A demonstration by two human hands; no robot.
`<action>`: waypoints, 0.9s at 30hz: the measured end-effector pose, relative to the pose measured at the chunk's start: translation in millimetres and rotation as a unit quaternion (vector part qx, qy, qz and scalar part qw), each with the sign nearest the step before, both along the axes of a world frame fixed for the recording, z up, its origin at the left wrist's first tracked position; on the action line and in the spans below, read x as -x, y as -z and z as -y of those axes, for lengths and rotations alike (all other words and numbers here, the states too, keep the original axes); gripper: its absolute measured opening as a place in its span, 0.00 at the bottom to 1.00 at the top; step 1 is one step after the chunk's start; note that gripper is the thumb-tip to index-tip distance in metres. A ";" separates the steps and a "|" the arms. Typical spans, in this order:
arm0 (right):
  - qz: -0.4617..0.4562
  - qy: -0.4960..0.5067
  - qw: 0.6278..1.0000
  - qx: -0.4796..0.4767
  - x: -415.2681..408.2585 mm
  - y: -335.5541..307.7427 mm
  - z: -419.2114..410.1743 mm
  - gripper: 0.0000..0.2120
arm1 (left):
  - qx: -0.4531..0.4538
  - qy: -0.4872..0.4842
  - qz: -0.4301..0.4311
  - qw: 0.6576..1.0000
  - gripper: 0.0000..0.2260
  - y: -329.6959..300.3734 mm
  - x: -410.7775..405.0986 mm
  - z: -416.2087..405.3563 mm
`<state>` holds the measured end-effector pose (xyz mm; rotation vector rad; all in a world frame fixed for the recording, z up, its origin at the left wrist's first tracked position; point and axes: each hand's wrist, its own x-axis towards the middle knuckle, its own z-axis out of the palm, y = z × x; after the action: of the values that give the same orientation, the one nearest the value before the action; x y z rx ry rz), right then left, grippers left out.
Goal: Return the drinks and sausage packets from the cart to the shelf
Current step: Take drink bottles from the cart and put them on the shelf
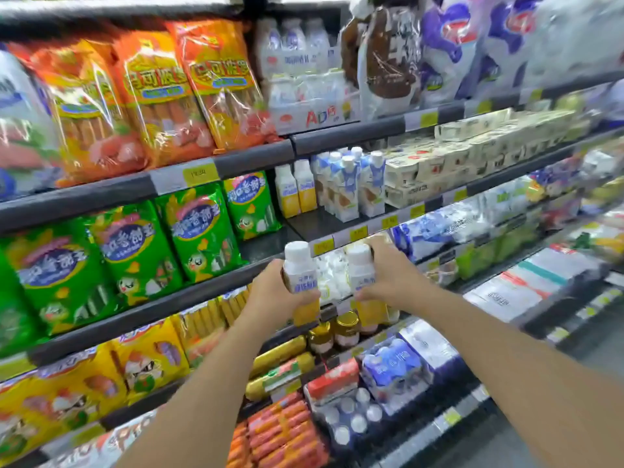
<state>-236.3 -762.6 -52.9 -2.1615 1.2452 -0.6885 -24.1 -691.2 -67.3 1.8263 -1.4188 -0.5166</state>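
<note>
The left hand (270,292) is wrapped around one white-capped yellow drink bottle (300,282) and the right hand (388,278) around a second bottle (363,282), both upright before the shelf edge (202,285). Their blue label writing is too blurred to read; a pack (314,113) on a higher shelf reads "AD".

Dark shelving (216,165) in tiers fills the view, crowded with packaged goods. Yellow price tags (201,174) line its edges. Grey floor (601,352) shows at right.

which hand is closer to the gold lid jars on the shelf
Right. The right hand with its bottle is just above-right of the jars; the left hand is farther to their upper left.
</note>
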 end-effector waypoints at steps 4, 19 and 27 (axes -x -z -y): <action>0.010 0.008 1.000 0.018 -8.6 -23.5 31.6 0.33 | 0.038 -0.010 0.003 0.999 0.22 -23.6 -9.3 39.1; -0.012 0.048 0.996 0.075 -107.1 -72.0 135.6 0.36 | 0.054 -0.022 -0.003 0.998 0.23 -45.6 -69.1 140.3; -0.054 0.052 0.995 0.062 -139.3 -70.1 166.6 0.38 | 0.059 -0.033 0.004 0.998 0.22 -36.1 -74.9 157.9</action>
<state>-97.0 -929.2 17.1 -2.2752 1.4130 -0.7166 50.8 -849.1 -31.2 1.7751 -1.3611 -0.3836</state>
